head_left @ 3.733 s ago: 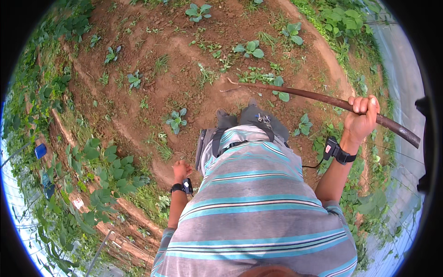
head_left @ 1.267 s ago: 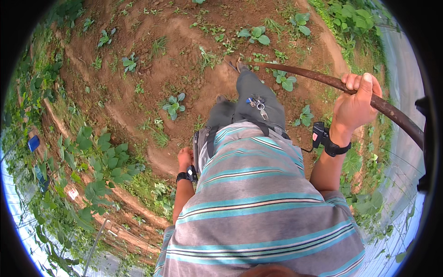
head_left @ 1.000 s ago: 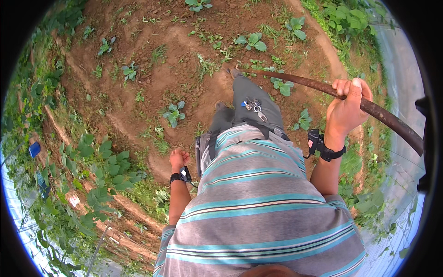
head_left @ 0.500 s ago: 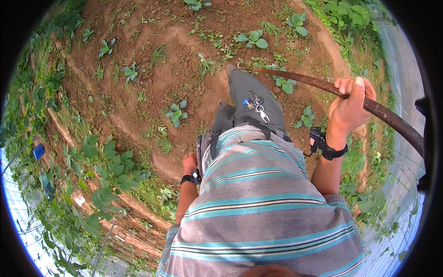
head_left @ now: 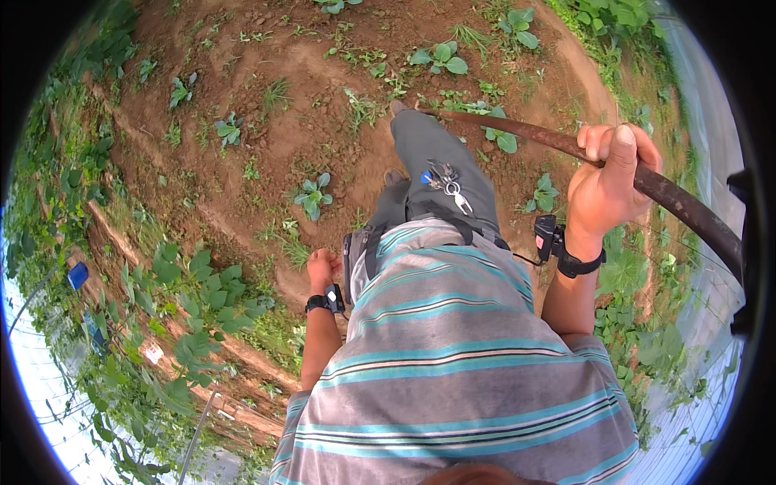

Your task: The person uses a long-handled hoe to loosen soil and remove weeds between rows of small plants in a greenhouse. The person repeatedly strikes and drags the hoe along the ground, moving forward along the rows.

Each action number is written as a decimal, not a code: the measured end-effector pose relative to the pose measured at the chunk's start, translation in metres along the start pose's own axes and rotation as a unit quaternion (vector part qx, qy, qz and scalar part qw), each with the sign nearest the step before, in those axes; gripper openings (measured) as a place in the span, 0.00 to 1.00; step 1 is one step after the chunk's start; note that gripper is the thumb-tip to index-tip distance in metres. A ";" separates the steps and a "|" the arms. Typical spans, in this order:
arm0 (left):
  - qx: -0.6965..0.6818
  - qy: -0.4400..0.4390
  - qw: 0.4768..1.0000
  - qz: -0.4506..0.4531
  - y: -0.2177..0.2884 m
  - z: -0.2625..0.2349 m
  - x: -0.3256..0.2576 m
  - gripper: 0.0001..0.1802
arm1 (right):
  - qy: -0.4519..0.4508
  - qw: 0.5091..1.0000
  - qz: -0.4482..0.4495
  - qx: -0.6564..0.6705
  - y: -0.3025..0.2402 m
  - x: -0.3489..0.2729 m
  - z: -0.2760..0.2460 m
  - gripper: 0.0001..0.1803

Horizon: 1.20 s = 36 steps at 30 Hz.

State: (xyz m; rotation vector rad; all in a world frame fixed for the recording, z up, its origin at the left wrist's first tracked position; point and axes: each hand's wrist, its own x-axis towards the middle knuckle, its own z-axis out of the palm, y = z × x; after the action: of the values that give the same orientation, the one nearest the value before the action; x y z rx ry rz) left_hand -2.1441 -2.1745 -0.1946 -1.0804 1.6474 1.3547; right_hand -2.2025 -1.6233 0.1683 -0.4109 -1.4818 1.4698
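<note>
My right hand is wrapped round a long, dark brown pole, with the thumb lying along the top. The pole slants from near my forward shoe up past the right edge, where its upper end is cut off. Its low end thins out near the soil, and I cannot make out any tool head there. My left hand hangs beside my left hip with its fingers loosely curled and nothing seen in them. Low leafy seedlings, such as one seedling left of my legs, grow in the soil around me.
More seedlings stand ahead, including a large-leaved plant and another beside the pole's low end. Small weeds dot the brown soil. Climbing vines grow at left, and pale sheeting runs along the right.
My left hand has swung a little forward and away from my hip, showing more of its fingers. My right hand keeps its hold on the pole, with hardly any shift.
</note>
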 end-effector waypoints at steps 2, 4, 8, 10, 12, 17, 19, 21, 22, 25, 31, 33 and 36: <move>0.005 0.011 1.000 -0.008 0.008 0.004 0.002 0.10 | 0.023 1.000 0.000 0.006 -0.002 0.001 0.002 0.06; -0.004 0.007 1.000 -0.004 0.012 0.008 0.006 0.10 | -0.003 1.000 -0.009 -0.012 -0.003 0.004 0.006 0.07; 0.026 0.031 0.999 -0.003 0.011 0.009 0.022 0.10 | 0.024 0.999 -0.002 -0.021 -0.002 0.015 0.010 0.08; 0.025 0.013 0.999 0.037 0.007 0.006 0.028 0.10 | 0.038 0.999 0.012 -0.006 0.002 0.020 0.010 0.08; 0.008 0.003 1.000 0.030 0.004 0.002 0.028 0.09 | 0.039 0.999 0.013 -0.010 0.003 0.022 0.006 0.07; 0.009 -0.007 1.000 0.001 0.004 -0.009 0.009 0.08 | 0.054 0.998 0.018 0.009 0.012 0.028 -0.004 0.03; -0.040 -0.005 0.999 -0.001 0.006 -0.012 0.002 0.07 | 0.063 0.998 0.021 0.007 0.013 0.038 -0.009 0.03; -0.007 0.018 1.000 -0.024 0.005 -0.014 -0.001 0.05 | 0.078 0.996 0.036 0.003 0.010 0.041 -0.013 0.04; -0.001 0.003 0.999 -0.043 0.005 -0.013 0.001 0.05 | 0.085 0.996 0.038 0.002 0.009 0.043 -0.013 0.04; 0.042 -0.020 0.999 -0.018 0.003 -0.013 0.014 0.07 | 0.076 0.997 0.028 -0.014 0.009 0.040 -0.008 0.04; -0.040 -0.002 0.999 0.017 0.007 0.003 0.028 0.09 | 0.061 0.998 0.014 0.000 0.017 0.044 -0.001 0.03; 0.088 0.001 0.994 0.062 0.011 0.007 0.021 0.09 | 0.059 0.998 0.013 -0.001 0.018 0.047 -0.008 0.03; 0.134 -0.007 0.985 0.106 0.009 0.005 0.014 0.09 | 0.066 0.998 0.019 0.004 0.017 0.050 -0.018 0.03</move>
State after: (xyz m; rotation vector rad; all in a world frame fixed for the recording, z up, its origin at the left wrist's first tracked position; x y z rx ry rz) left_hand -2.1576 -2.1705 -0.2049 -0.7529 1.9140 1.2214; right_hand -2.2183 -1.5701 0.1687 -0.5252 -1.3693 1.4498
